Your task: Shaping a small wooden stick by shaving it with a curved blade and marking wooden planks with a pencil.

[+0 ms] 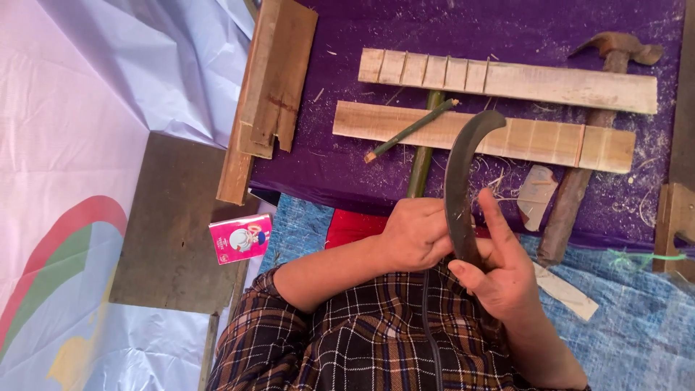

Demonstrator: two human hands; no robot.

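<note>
Two hands on a curved dark blade (pixel 463 170), centre frame.
Left hand (pixel 416 233) fingers closed around a green bamboo stick (pixel 422 163); right hand (pixel 499 271) wraps the handle, forefinger extended. Keep the edge angled away from the fingers.

There is only one view, from a camera worn on the person's head. It looks steeply down over the chest and the checked shirt (pixel 376 340), which fills the lower edge of the frame. The two hands, the left hand (pixel 414 233) and the right hand (pixel 499 264), are close to the lens, near the centre. Behind them the purple work surface (pixel 347 166) runs to the upper edge, a little farther away. The picture seems turned somewhat to one side, so the surface lies slanted. No second view shares this scene.
</note>
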